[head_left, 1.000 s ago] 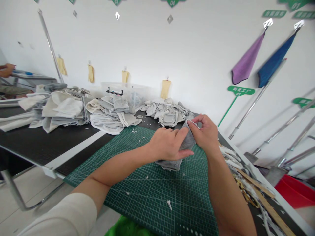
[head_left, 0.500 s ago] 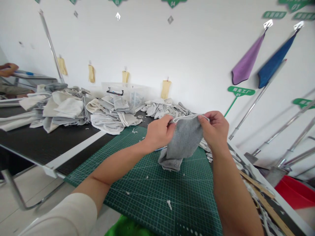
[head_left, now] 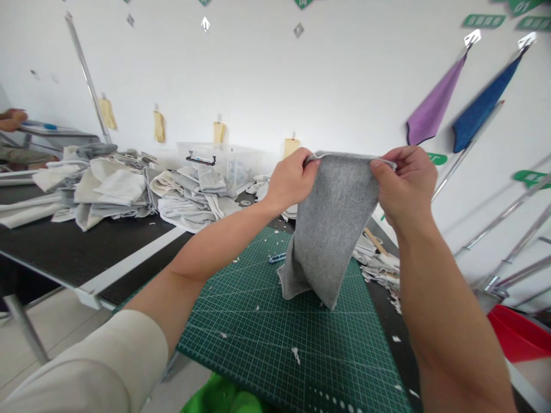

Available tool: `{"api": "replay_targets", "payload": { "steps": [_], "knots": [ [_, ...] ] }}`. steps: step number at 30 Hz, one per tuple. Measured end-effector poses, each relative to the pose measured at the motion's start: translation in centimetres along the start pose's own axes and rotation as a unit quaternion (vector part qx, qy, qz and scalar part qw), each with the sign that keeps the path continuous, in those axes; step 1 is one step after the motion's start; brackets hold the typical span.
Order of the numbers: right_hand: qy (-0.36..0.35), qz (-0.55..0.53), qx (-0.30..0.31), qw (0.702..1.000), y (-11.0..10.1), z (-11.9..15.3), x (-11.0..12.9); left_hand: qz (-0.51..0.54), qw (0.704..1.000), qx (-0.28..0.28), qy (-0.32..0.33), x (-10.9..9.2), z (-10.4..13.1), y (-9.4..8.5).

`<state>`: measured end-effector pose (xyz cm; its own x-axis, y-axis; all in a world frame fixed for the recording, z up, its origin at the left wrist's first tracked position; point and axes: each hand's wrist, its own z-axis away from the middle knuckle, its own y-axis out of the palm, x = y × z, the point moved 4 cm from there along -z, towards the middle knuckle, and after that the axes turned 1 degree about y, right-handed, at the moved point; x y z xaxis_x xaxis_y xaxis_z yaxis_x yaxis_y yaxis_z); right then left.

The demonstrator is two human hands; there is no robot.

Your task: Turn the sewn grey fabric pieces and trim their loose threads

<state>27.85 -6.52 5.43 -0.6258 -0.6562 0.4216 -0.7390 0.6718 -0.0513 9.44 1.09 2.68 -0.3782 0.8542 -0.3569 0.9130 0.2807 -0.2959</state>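
Note:
A grey felt cloth [head_left: 338, 215] hangs between my two hands, its lower end folded and resting on the green cutting mat [head_left: 267, 321]. My left hand [head_left: 295, 178] pinches its top left corner, and my right hand [head_left: 402, 175] pinches the top right corner. Just left of the cloth, a blue cutter [head_left: 277, 258] lies on the mat. Small white scraps [head_left: 295, 354] are scattered over the mat.
Piles of grey and white cloths [head_left: 107, 186] cover the table's left and back, near a clear plastic box [head_left: 239, 163]. Scraps [head_left: 381, 267] lie right of the mat. A red bin [head_left: 519, 332] stands far right; a person's hand [head_left: 12, 119] shows far left.
Both hands have risen with the cloth's top edge, the right one also moving right. More of the cloth now hangs open, and the blue cutter shows more fully.

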Motion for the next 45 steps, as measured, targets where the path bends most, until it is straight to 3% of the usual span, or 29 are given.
{"api": "replay_targets", "payload": {
  "steps": [7,13,31,36,45],
  "knots": [
    [-0.087,0.012,-0.013,0.996,-0.6,-4.2,2.1,0.029,0.997,-0.034,0.066,-0.8,-3.8,-0.2],
    [-0.105,0.008,-0.003,0.994,-1.2,-5.8,2.8,0.023,0.996,-0.045,0.077,-2.3,-5.0,-1.3],
    [-0.112,-0.015,0.055,0.992,-1.8,-6.1,2.4,-0.011,1.0,-0.003,0.028,-2.4,-6.0,-1.4],
    [-0.065,-0.03,0.079,0.994,-1.6,-5.7,2.0,0.006,1.0,0.0,0.024,-2.2,-6.6,-1.4],
    [-0.051,-0.067,0.044,0.995,-2.0,-5.8,1.3,0.027,0.998,-0.012,0.05,-2.5,-6.1,-1.9]
  ]
}}
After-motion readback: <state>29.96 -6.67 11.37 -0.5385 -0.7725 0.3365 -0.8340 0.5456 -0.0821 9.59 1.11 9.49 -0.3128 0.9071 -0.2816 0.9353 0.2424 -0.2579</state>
